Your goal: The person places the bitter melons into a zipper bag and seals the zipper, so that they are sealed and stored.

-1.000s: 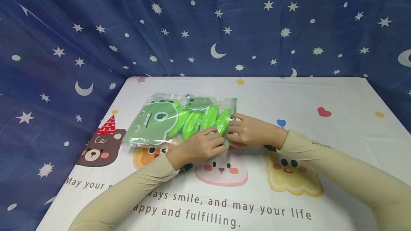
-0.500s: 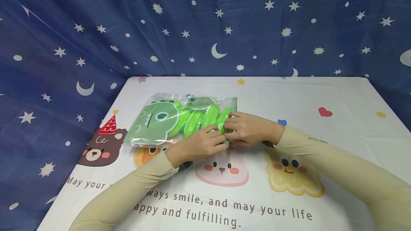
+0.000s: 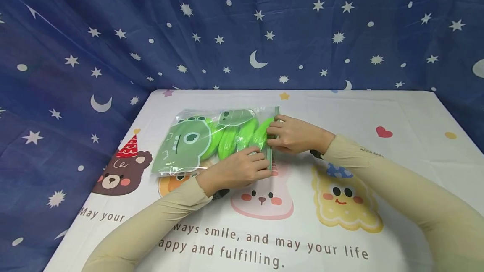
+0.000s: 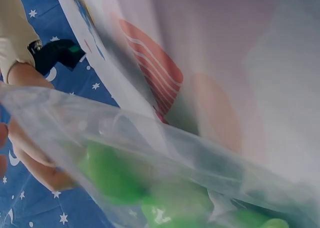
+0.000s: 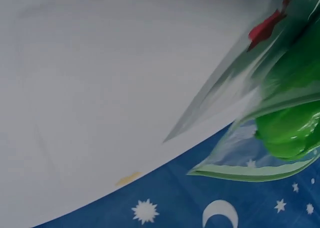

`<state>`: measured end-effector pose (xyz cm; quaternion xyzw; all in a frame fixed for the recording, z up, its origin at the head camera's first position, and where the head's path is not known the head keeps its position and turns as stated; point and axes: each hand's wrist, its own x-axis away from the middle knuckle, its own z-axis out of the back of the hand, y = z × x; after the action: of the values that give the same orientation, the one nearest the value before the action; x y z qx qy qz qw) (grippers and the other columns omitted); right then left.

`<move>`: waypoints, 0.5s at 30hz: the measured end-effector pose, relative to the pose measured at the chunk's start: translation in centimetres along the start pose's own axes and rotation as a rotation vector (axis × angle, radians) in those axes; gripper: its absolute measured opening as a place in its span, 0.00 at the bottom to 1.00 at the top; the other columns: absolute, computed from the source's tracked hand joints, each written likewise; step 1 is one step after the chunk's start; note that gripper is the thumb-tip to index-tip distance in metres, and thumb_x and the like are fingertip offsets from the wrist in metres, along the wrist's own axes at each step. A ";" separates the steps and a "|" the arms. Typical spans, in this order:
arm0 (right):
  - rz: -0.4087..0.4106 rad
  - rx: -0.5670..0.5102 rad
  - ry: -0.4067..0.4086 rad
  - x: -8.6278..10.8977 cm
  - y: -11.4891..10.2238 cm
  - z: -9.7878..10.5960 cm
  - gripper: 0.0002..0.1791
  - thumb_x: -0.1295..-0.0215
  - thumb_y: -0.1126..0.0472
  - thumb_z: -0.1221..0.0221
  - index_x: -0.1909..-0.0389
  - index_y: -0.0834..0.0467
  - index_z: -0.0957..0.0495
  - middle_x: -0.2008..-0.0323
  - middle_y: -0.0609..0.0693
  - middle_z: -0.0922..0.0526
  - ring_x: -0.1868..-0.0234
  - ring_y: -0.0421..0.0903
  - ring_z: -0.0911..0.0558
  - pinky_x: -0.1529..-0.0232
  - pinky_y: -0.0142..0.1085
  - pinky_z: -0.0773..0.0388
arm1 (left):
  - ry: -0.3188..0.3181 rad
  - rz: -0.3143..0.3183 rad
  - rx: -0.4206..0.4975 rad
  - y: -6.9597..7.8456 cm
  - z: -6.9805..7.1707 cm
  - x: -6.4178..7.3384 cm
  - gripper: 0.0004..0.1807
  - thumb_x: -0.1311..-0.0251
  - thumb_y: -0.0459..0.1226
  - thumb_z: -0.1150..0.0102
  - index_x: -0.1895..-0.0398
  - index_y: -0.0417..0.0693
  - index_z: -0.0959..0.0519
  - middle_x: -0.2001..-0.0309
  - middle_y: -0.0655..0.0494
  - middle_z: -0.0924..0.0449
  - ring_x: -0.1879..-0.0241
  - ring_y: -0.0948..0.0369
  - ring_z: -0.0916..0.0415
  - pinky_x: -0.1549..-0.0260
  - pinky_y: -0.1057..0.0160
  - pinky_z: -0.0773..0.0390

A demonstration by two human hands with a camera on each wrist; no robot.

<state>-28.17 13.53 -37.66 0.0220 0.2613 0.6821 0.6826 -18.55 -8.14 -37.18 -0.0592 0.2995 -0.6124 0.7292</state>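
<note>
A clear zip bag (image 3: 177, 148) printed with a green one-eyed monster lies on its side, its zip end (image 3: 277, 110) toward the right. Inside are several long, glossy, bright green pieces (image 3: 227, 142), like plastic toy vegetables. My left hand (image 3: 237, 171) pinches the bag's near side close to the zip end. My right hand (image 3: 296, 134) grips the same end farther back, fingers curled at its edge. The right wrist view shows the green-edged mouth (image 5: 240, 176) spread apart at one corner, with a green piece behind it. In the left wrist view the clear film (image 4: 150, 133) stands raised above the tablecloth.
A white tablecloth (image 3: 332, 247) with cartoon animals and printed words covers the table. A blue curtain (image 3: 227, 24) with stars and moons hangs behind and at the left. The long sleeves (image 3: 393, 184) reach in from the front.
My right hand has moved away from me with the bag's zip end, which now stands a little higher. The bag and green pieces have shifted slightly; my left hand has moved slightly right.
</note>
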 end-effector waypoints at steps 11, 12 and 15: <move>-0.057 0.094 -0.032 0.7 2.7 -0.8 0.06 0.46 0.60 0.38 0.68 0.55 0.25 0.70 0.52 0.23 0.68 0.49 0.25 0.59 0.44 0.27 | -0.075 0.012 0.045 0.1 -0.3 -0.3 0.10 0.41 0.35 0.46 0.60 0.58 0.19 0.63 0.65 0.19 0.61 0.65 0.24 0.52 0.66 0.28; -0.065 0.092 -0.038 0.8 2.9 -0.9 0.04 0.44 0.61 0.40 0.68 0.55 0.24 0.70 0.52 0.23 0.68 0.50 0.25 0.58 0.45 0.27 | -0.088 0.014 0.049 0.1 -0.4 -0.4 0.10 0.41 0.35 0.46 0.59 0.58 0.19 0.62 0.64 0.19 0.61 0.65 0.24 0.52 0.66 0.28; -0.089 0.110 -0.048 0.9 3.6 -1.0 0.03 0.43 0.61 0.42 0.68 0.55 0.25 0.69 0.53 0.23 0.68 0.50 0.24 0.58 0.46 0.28 | -0.128 0.026 0.060 0.1 -0.5 -0.5 0.11 0.42 0.34 0.46 0.60 0.59 0.20 0.62 0.64 0.19 0.61 0.64 0.24 0.53 0.65 0.28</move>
<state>-31.96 14.31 -37.46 0.0641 0.2829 0.6349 0.7160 -18.73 -7.51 -37.40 -0.0722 0.2344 -0.6064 0.7564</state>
